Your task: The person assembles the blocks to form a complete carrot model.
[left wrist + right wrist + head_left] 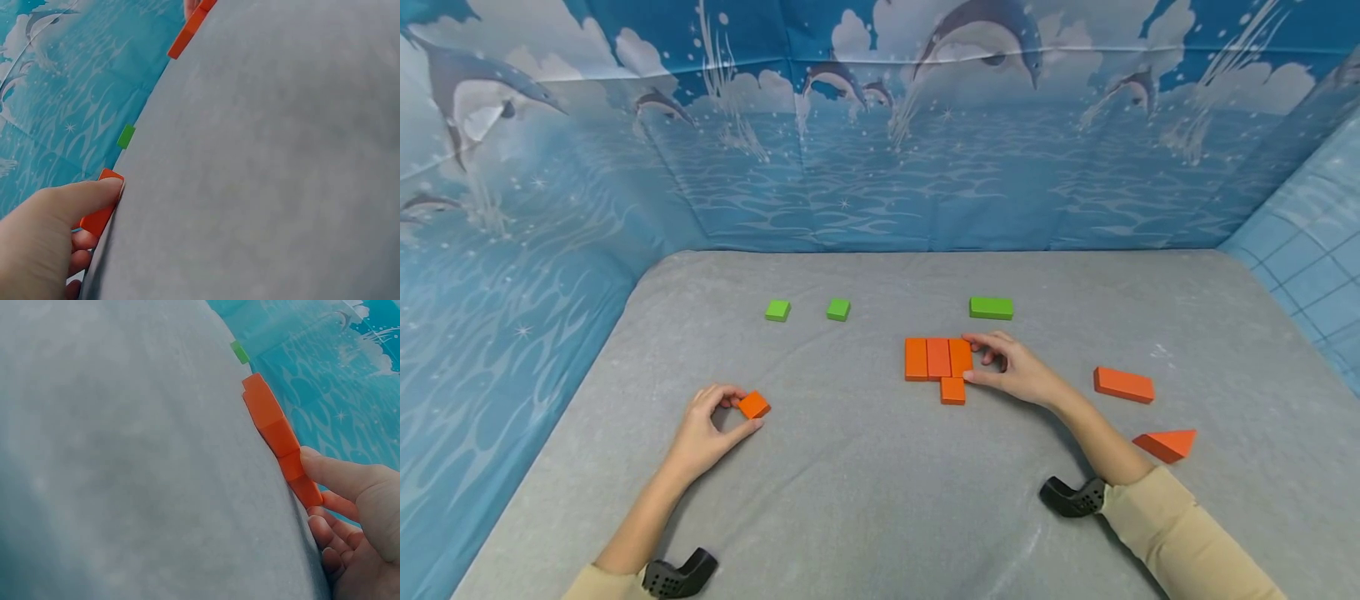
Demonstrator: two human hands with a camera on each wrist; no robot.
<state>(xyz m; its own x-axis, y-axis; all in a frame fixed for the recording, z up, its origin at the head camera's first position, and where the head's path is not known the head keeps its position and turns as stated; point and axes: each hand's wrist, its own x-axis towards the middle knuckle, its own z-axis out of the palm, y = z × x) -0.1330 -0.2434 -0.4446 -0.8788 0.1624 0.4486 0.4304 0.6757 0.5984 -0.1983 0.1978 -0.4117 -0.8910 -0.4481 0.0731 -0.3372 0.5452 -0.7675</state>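
Observation:
On the left side of the table, my left hand (703, 433) pinches a small orange block (755, 405) between thumb and fingers. The left wrist view shows the thumb pressed on that orange block (101, 209). Near the middle, three upright-lying orange blocks (927, 359) sit side by side, with a small orange square block (952, 392) against their lower edge. My right hand (1018, 367) grips the rightmost orange block (960, 357) of the row, index finger at its far end and thumb at its near end. In the right wrist view the thumb touches the orange group (269, 412).
Toward the back lie two small green blocks (778, 311) and a longer green block (991, 308). At the right are an orange rectangular block (1123, 385) and an orange triangular block (1167, 445), close to the right forearm. A blue dolphin-print curtain (865, 192) borders the grey table (850, 500).

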